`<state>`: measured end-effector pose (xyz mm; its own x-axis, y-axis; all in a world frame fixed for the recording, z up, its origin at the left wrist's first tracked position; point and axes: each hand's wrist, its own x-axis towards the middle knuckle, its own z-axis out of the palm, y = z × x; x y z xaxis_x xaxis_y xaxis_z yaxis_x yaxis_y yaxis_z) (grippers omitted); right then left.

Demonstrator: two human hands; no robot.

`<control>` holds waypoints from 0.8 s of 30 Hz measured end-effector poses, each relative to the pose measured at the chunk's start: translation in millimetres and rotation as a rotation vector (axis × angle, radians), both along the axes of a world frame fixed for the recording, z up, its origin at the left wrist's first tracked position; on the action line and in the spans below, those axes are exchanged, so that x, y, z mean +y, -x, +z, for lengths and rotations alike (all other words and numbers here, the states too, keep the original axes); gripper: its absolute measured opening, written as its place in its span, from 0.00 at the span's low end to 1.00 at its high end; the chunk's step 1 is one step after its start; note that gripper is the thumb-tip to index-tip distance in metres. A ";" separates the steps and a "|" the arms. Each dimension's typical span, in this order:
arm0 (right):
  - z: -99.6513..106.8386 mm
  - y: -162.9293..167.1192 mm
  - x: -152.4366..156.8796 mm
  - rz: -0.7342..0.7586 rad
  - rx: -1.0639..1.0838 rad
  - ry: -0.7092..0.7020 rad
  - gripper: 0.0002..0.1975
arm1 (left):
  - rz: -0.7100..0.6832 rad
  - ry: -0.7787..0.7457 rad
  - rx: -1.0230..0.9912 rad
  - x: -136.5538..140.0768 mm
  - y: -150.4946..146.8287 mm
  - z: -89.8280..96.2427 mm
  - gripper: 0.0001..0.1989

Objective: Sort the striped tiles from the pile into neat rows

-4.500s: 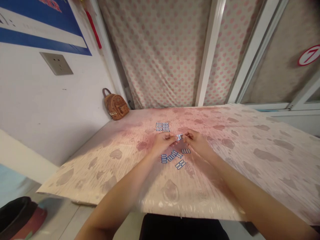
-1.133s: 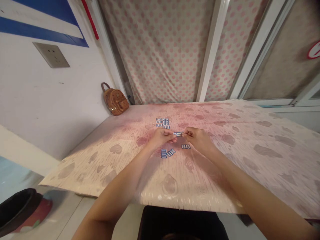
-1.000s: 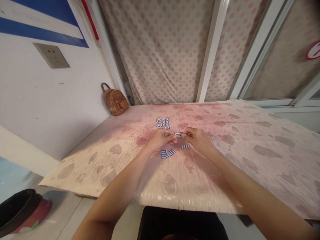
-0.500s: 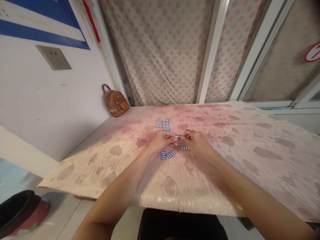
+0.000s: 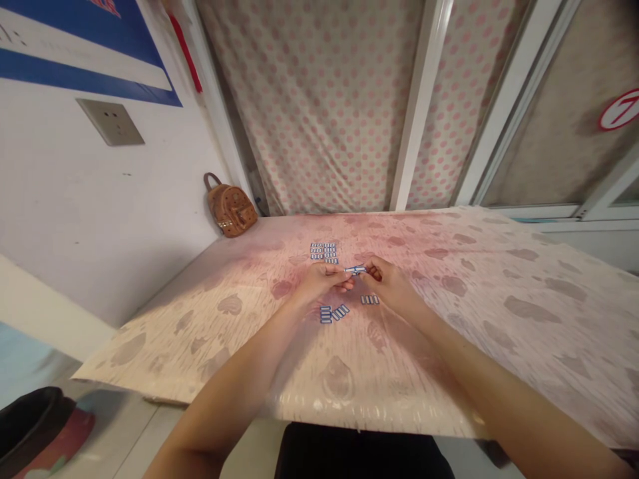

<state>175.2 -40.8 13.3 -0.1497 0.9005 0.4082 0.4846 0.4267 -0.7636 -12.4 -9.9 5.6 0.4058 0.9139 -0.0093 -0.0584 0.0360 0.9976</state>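
Thinned since the earliest frame, loose strips point(image 5: 341, 312) lie at seven o'clock from left hand point(image 5: 319, 281) and right hand point(image 5: 389, 277), both pinching blue-edged pieces point(image 5: 355, 270) between them, bag point(image 5: 233, 211) at ten, bare desk point(image 5: 499, 279) towards three, near edge point(image 5: 379, 419) at six.

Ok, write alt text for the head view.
A left hand and right hand hold small blue-edged white pieces between them above a patterned tablecloth. More pieces lie in groups nearby; a brown bag sits at the far left corner.

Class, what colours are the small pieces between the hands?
The pieces are white with blue edges; best view: head.
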 end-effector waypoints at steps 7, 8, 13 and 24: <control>-6.3 -0.7 4.5 -0.003 0.048 0.001 0.09 | 0.002 0.005 -0.008 2.3 1.3 -2.6 0.18; -6.6 -1.2 4.9 -0.009 0.046 0.002 0.09 | 0.003 -0.001 -0.003 1.5 1.0 -1.8 0.17; -7.9 -2.6 5.7 -0.052 0.005 -0.012 0.09 | 0.019 -0.014 0.018 -3.2 -1.4 3.2 0.16; -5.2 -2.3 7.8 -0.044 0.124 0.023 0.14 | 0.022 -0.056 0.061 -3.5 -1.9 4.9 0.14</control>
